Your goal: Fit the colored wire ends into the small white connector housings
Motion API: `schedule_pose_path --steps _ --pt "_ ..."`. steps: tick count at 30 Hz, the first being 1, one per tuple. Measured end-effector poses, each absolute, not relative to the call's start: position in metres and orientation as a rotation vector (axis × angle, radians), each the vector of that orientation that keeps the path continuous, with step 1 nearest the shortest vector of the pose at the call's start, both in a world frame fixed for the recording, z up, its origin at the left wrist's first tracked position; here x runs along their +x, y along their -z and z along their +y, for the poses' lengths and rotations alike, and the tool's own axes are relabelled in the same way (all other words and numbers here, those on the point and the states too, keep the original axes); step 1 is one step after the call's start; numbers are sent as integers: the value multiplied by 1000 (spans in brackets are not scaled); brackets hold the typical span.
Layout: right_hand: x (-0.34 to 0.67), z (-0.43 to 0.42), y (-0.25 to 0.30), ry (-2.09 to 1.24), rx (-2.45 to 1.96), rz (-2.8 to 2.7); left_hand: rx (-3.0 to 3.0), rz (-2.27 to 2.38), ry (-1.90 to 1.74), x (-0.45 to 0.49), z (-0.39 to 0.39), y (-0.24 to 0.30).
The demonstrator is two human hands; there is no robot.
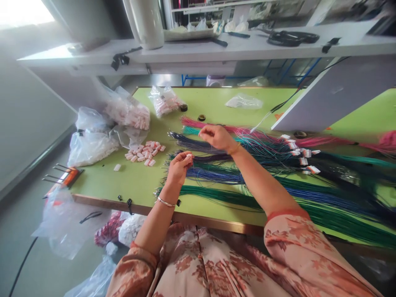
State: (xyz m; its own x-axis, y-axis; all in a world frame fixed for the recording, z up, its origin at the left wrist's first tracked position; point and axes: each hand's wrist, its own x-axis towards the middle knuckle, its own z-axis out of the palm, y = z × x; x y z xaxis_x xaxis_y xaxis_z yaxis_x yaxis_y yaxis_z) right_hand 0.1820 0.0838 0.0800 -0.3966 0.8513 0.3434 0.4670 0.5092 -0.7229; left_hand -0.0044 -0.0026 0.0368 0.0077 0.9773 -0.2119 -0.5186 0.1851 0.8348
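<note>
My left hand [180, 165] is closed in a pinch on a small white connector [188, 156], held just above the green table [130, 181]. My right hand [216, 136] hovers beyond it with fingertips pinched together over the ends of the wire bundles [216, 175], apparently on a thin wire. The bundles lie side by side across the table in pink, teal, purple, blue and green. A loose pile of small pink-white connectors [145, 152] rests left of my hands.
Plastic bags of connectors [126, 113] sit at the table's far left, another bag [165, 101] farther back. A red tool [66, 176] lies on the left corner. Tagged wire ends [301, 154] lie to the right. A white shelf [216, 47] spans overhead.
</note>
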Motion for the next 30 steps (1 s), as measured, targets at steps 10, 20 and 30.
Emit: schedule_pose_path --steps 10,20,30 --pt "169 204 -26 -418 -1843 -2182 559 915 -1275 -7 8 -26" --pt "180 211 -11 -234 -1731 -2413 521 929 -1240 -9 12 -25" --pt "197 228 -37 -393 -1824 -2032 490 921 -1239 -11 11 -25"
